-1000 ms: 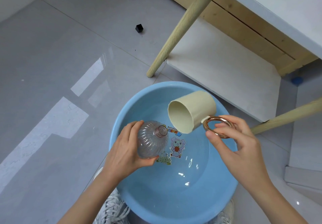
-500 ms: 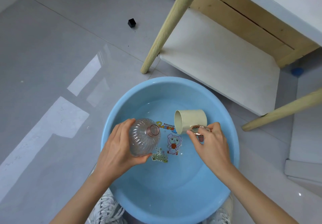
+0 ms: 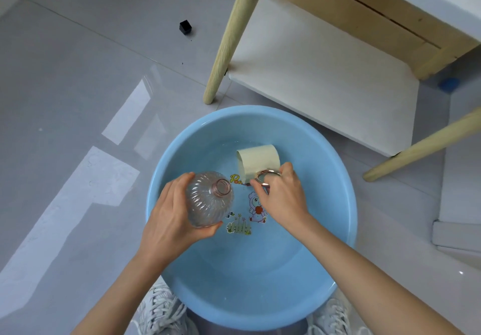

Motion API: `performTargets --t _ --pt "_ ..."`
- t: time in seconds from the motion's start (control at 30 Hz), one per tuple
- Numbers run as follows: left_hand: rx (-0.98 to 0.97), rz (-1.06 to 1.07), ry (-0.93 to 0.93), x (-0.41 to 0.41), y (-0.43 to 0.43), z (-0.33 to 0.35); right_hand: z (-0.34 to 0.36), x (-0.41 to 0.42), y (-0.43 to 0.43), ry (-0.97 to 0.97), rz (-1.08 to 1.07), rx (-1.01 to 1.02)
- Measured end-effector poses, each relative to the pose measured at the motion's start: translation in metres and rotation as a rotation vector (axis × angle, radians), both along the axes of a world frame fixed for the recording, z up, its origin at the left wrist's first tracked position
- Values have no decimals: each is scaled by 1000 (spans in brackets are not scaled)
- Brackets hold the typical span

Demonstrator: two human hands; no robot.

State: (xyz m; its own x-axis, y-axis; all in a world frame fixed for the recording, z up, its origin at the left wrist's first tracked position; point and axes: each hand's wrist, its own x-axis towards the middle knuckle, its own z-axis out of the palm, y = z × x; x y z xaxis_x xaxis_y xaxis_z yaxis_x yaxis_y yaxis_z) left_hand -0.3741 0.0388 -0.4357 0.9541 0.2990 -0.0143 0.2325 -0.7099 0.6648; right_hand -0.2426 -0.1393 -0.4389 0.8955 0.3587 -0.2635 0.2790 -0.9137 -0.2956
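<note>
A round blue basin [image 3: 341, 183] holds shallow water, with cartoon stickers on its bottom. My left hand [image 3: 169, 217] grips a clear ribbed bottle [image 3: 208, 199] over the basin's left half, its open neck pointing up and to the right. My right hand [image 3: 282, 196] pinches the rose-gold ring handle [image 3: 265, 176] of a cream cup [image 3: 259, 161]. The cup lies on its side low in the basin at the water, its mouth facing left.
A wooden table with a white lower shelf [image 3: 325, 74] stands just behind the basin, its slanted legs [image 3: 229, 40] close to the rim. A small black cube [image 3: 185, 27] lies on the grey tiled floor. White sneakers [image 3: 161, 314] show under the basin's near edge.
My right hand has brought the cup from above the basin's rim down to the water and laid it flatter. My left hand with the bottle has stayed nearly still.
</note>
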Motion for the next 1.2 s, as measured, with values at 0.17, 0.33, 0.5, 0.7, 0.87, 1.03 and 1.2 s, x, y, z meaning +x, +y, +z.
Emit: performTargets --t 0.17,0.33,0.5,0.7,0.87,1.03,1.2 --pt "-2 -1 -3 1 0 0 5 -8 2 117 66 63" --pt "-12 8 -18 0 -1 1 24 -2 -9 327 -145 232" --pt "-18 13 -28 0 -1 0 41 3 -36 408 -316 375" --pt "7 3 -29 -1 0 -1 71 3 -59 438 -433 621" --pt "20 -39 -20 0 2 -3 93 3 -71 529 -489 841" --pt "17 -54 -22 0 3 -4 112 1 -71 520 -453 919" --pt "2 -41 -25 -1 3 -5 125 -3 -69 594 -435 1018"
